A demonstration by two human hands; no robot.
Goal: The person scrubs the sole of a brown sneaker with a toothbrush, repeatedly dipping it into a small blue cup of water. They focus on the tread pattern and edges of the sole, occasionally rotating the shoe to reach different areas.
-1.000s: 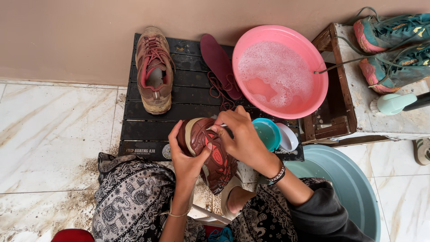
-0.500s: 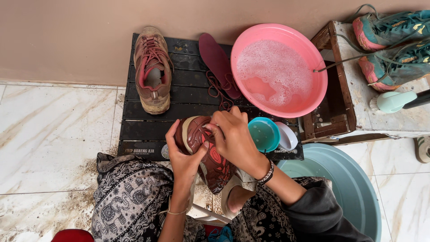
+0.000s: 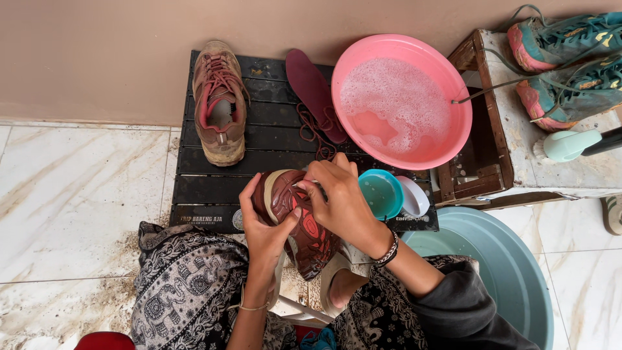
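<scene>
I hold a dirty brown and red hiking shoe (image 3: 311, 236) over my lap, above the front edge of a black slatted mat (image 3: 207, 188). My left hand (image 3: 262, 223) grips its heel end from the left. My right hand (image 3: 340, 198) rests on top with fingertips pinched at the lace area near the tongue. The matching shoe (image 3: 220, 104) stands on the mat at the back left. A dark red insole (image 3: 314, 91) and a loose red lace (image 3: 314, 129) lie on the mat beside it.
A pink basin (image 3: 453, 139) of soapy water sits at the mat's back right. A teal cup (image 3: 381, 193) and small white dish (image 3: 414, 196) stand by my right hand. A large teal tub (image 3: 512, 266) is at right. A wooden crate (image 3: 492, 123) carries two teal shoes (image 3: 570, 58) and a brush (image 3: 570, 144).
My hands and the shoe have shifted slightly; my right fingers have moved along the lace area. Nothing else has moved.
</scene>
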